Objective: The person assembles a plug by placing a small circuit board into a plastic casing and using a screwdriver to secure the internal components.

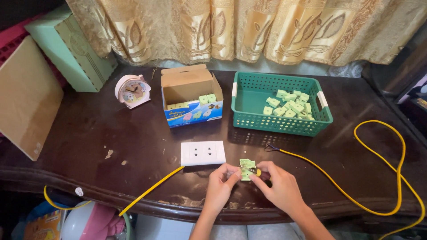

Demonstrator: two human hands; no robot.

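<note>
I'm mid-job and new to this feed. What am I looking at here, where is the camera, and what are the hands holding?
There is no machine: these are a person's two bare hands, filmed by one camera worn on the head, looking down at a dark wooden table. The left hand and right hand together hold a small green socket part; the right hand also pinches what looks like a small yellow-tipped tool against it. Just beyond lie a white two-socket outlet plate and a yellow cable. Farther back stand a green basket of similar green parts, an open cardboard box with more, and a small pink clock.
</note>
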